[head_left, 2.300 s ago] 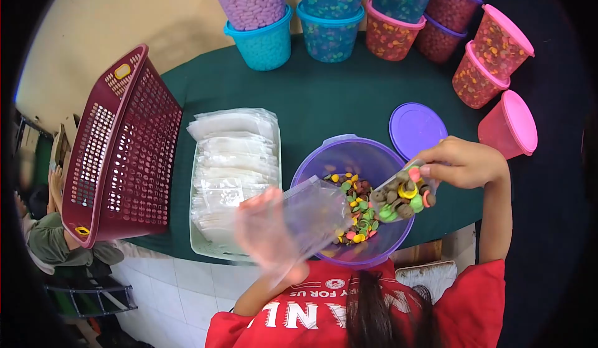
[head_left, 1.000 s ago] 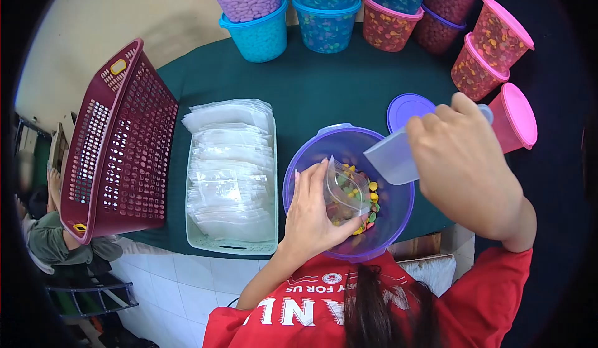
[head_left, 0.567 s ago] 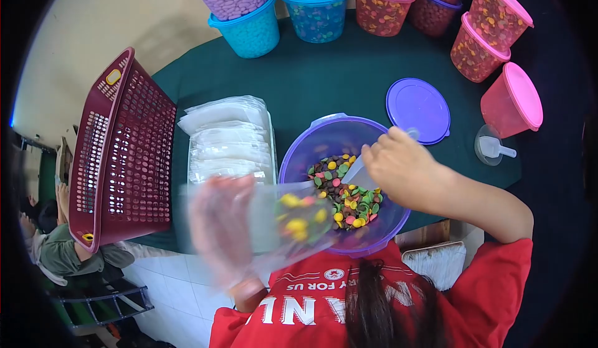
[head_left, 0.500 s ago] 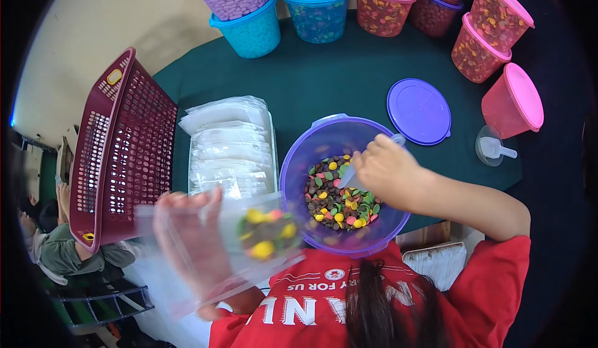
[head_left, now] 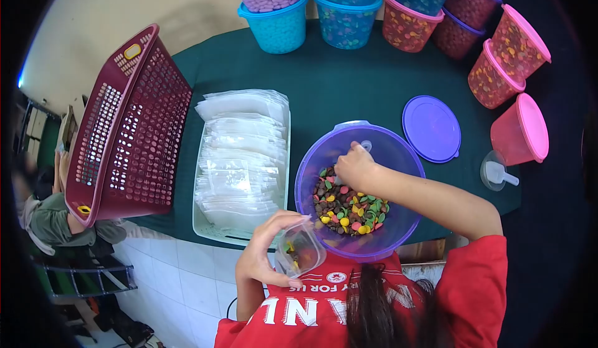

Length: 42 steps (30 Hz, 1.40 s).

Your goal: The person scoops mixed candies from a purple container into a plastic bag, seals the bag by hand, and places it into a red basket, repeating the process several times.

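The left hand [head_left: 265, 251] is at eight o'clock from the purple tub [head_left: 301, 189], its fingers curled round one side of a clear bag [head_left: 300, 248] and the thumb clamped on the other. The bag hangs tilted just outside the rim — a few yellow, green and brown candy pieces lie inside it.

The right hand [head_left: 356, 167] reaches into the tub at twelve o'clock, fingers drawn together round a clear scoop [head_left: 366, 145]. Only the end of its handle shows clearly (the hand hides most of the rest). Mixed brown, green, yellow and pink candy [head_left: 349, 214] covers the bottom of the tub.

From the tub, a pale green tray [head_left: 288, 161] packed with flat clear bags [head_left: 240, 167] sits toward ten o'clock, with a maroon basket [head_left: 149, 142] beyond it. A purple lid [head_left: 431, 128] lies flat at two o'clock. At three o'clock, a white scoop [head_left: 497, 172] rests in a small clear dish [head_left: 487, 180], beside a pink tub [head_left: 512, 133]. Stacked lidded tubs [head_left: 349, 27] run from eleven to past one. Another person's sleeve [head_left: 53, 223] shows at nine, well apart.
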Motion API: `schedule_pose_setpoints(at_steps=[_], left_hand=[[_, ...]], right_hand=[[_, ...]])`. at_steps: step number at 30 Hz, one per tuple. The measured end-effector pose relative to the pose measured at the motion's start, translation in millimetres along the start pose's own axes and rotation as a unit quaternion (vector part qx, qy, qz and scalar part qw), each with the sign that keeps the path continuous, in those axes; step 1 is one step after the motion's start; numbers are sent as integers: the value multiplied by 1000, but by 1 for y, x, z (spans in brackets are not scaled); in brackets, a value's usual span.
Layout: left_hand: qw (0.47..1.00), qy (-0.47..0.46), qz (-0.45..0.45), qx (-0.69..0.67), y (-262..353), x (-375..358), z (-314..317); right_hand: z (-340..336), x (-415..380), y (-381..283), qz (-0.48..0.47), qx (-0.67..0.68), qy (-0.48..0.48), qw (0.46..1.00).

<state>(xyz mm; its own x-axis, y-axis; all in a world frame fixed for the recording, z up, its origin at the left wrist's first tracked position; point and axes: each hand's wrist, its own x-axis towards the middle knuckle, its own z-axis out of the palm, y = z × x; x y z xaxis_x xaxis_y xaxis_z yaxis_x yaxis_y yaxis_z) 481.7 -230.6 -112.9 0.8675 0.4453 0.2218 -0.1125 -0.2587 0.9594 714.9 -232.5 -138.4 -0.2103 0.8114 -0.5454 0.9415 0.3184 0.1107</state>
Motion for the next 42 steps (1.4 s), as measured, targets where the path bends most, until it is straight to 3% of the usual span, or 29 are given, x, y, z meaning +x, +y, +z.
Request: schedule_pose_setpoints(at_steps=[9,15,19,24,28,30,33,35,38,41,42], left_hand=[[999,6,-47,-19,-4,-1,6],[997,15,-62,-33,-4,-2,7],[998,18,-57,-30,-5,-3,7],[997,28,-65,-37,-6,-3,9],[995,40,-64,-69,-5,-3,11],[994,40,-78,-70,-8,-4,11],[995,31,-81,-55,-9,-4,7],[996,21,-71,-42,-8,-5,5],[999,-5,-31,-13,1,-5,-1],[998,44,24,-33,30,-5,-4],[987,148,55,-43,45,-5,-2]], right_hand=[[-1,8,-2,-58,77,3,995],[-7,5,2,11,48,0,999],[-3,7,-1,7,30,1,1000],[5,16,0,-39,114,-97,988],[16,25,-2,-31,192,-118,974],[11,28,2,-76,166,-208,961],[3,19,12,-78,264,-217,936],[-3,16,20,-113,228,-237,938],[1,2,35,-121,337,-240,902],[-5,-21,43,-125,414,-225,873],[-4,-28,46,-122,438,-223,862]])
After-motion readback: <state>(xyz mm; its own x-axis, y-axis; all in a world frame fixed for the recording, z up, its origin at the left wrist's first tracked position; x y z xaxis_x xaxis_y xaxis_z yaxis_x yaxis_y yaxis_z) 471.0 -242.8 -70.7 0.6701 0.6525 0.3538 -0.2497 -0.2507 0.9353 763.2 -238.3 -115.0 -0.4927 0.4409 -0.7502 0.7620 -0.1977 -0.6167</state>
